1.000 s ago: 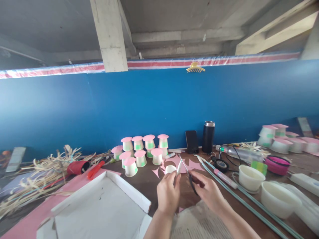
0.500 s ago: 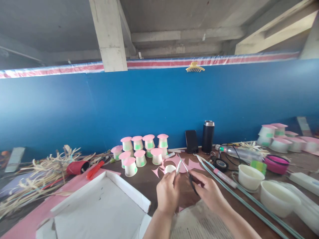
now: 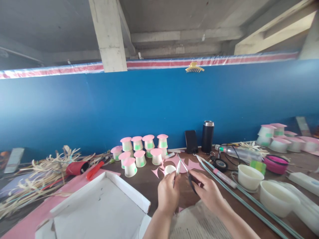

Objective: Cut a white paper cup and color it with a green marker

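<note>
Our left hand grip closed on a small white piece, partly hidden, right hand grip around scissors, handles hidden, above the bench.

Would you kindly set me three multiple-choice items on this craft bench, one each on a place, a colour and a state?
1. Where does the black cylindrical flask stand?
A. inside the white tray
B. by the blue wall, right of the black phone
C. among the straw

2. What colour are the caps on the small white paper cups?
A. pink
B. yellow
C. black

3. How are the blades of the black-handled scissors in the right hand?
A. shut flat on the table
B. parted, tips up
C. hidden in a sheath

Answers: 1 B, the flask stands against the wall beside the phone. 2 A, each cup carries a pink disc. 3 B, the two blades diverge near the left hand, which pinches a small white piece.
</note>
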A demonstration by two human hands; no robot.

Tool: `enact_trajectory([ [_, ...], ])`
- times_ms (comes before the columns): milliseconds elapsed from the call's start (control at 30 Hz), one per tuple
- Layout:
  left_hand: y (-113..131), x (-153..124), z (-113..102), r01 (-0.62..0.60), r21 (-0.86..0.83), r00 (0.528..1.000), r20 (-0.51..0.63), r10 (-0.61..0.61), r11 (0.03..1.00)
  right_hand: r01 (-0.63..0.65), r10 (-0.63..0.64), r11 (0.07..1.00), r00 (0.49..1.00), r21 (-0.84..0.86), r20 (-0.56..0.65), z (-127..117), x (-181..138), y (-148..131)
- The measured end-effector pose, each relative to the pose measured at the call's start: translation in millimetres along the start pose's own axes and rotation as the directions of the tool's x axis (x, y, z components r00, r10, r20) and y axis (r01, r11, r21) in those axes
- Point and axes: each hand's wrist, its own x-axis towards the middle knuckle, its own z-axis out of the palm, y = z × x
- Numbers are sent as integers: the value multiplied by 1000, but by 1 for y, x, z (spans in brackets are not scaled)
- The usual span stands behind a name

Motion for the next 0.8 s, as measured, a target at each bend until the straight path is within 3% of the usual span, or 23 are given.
enact_trajectory([
  [533, 2, 0, 2, 10, -128, 998, 57, -2, 992, -20, 20, 999, 1000, 25, 3, -1, 1, -5],
  [800, 2, 2, 1, 72, -186, 993, 104, -53, 980, -4, 3, 1000, 1000, 29, 20, -1, -3, -8],
])
